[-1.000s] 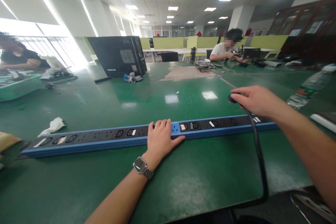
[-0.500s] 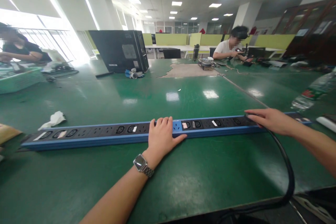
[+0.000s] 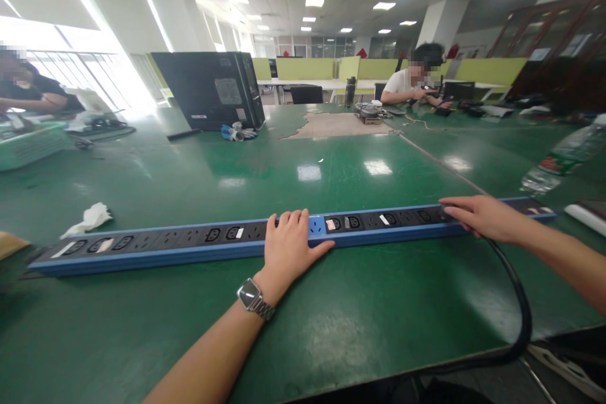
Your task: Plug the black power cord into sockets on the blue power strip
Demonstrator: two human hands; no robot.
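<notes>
A long blue and black power strip (image 3: 156,242) lies across the green table, with rows of sockets facing up and a single blue socket (image 3: 317,225) near its middle. My left hand (image 3: 287,243), wearing a watch (image 3: 250,295), grips the strip left of that socket, fingers over the far edge and thumb along the near side. Toward the strip's right part, my right hand (image 3: 485,216) is closed on the plug of a thick black cable (image 3: 519,303). The fingers mostly hide the plug, so how far it sits in a socket is unclear. The cable curves down past the table's front edge.
A black computer case (image 3: 208,91) and gloves (image 3: 238,132) stand at the back left. Crumpled tissue (image 3: 89,219) lies behind the strip. A plastic bottle (image 3: 561,161) is at right, a green basket (image 3: 35,146) at left. Two people sit across the table.
The whole view has shifted slightly. Both hands keep about the same places on the strip, the left one gripping it and the right one at the plug.
</notes>
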